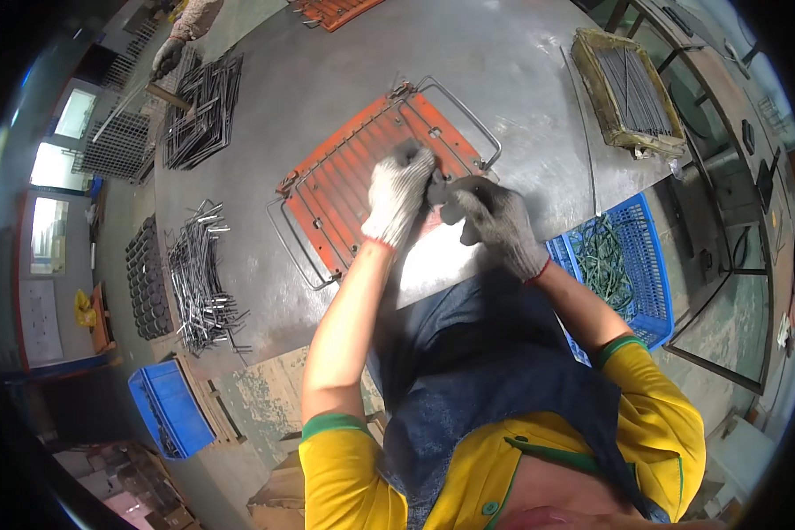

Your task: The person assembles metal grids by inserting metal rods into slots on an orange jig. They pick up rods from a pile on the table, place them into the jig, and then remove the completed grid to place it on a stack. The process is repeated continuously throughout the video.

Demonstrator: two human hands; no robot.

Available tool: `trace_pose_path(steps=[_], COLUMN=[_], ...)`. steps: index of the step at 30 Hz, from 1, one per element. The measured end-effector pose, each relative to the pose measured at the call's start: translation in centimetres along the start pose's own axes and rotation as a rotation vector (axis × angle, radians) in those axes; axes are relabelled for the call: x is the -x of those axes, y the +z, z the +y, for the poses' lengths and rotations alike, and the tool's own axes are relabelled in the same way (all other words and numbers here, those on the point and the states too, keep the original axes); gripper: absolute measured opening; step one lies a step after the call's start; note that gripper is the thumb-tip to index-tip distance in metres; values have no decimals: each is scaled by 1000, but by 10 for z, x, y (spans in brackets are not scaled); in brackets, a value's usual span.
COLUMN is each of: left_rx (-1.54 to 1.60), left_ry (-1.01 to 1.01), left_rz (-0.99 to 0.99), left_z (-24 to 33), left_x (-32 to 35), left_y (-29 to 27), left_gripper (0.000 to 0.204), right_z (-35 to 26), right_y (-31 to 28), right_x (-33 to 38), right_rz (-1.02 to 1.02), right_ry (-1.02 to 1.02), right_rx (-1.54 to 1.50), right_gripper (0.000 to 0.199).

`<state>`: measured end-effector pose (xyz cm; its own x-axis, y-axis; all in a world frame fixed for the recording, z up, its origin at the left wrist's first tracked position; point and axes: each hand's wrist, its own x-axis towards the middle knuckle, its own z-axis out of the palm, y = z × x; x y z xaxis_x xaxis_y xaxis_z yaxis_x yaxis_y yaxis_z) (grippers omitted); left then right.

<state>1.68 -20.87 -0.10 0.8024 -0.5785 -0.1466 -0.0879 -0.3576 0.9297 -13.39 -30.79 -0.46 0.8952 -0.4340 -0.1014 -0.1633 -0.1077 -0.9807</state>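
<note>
A flat red jig (314,225) lies tilted on the grey metal table, with several thin metal rods across it. A bent wire loop (465,110) sticks out past its right end, and another wire loop (284,237) past its left end. Over the jig's near edge is my left hand (399,194), in a pale knit glove with dark fingertips, its fingers curled. Close beside it, my right hand (499,221) is closed in a grey glove with dark fingers. The hands nearly meet; whatever lies between their fingers is too small or blurred to name.
Bent wire frames (205,110) and short metal rods (201,283) are heaped at the table's left. A worn tray (592,97) of rods stands far right. Green ties fill a blue basket (655,274) nearer me. Another person's gloved hand (168,56) shows far left.
</note>
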Motion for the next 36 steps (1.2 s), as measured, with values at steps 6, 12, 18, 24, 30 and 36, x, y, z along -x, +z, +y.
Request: trace_pose_path(steps=[6, 12, 18, 24, 30, 36], left_rx=[-510, -696, -706, -854, -955, -915], left_ry=[49, 615, 679, 734, 782, 737], left_rz=[29, 142, 153, 191, 191, 220], left_z=[20, -11, -13, -21, -19, -33], left_x=[-36, -44, -52, -58, -57, -61], left_y=[28, 18, 20, 19, 19, 21], left_gripper=[31, 33, 29, 29, 32, 38], right_z=[27, 14, 24, 7, 24, -3], right_y=[-28, -38, -40, -45, -42, -44], right_x=[-38, -37, -37, -46, -37, -36], right_rz=[-7, -44, -77, -71, 113, 440], right_ry=[37, 85, -85, 193, -35, -279], right_rx=[287, 179, 311, 59, 394, 427], right_gripper=[29, 29, 30, 32, 37, 60])
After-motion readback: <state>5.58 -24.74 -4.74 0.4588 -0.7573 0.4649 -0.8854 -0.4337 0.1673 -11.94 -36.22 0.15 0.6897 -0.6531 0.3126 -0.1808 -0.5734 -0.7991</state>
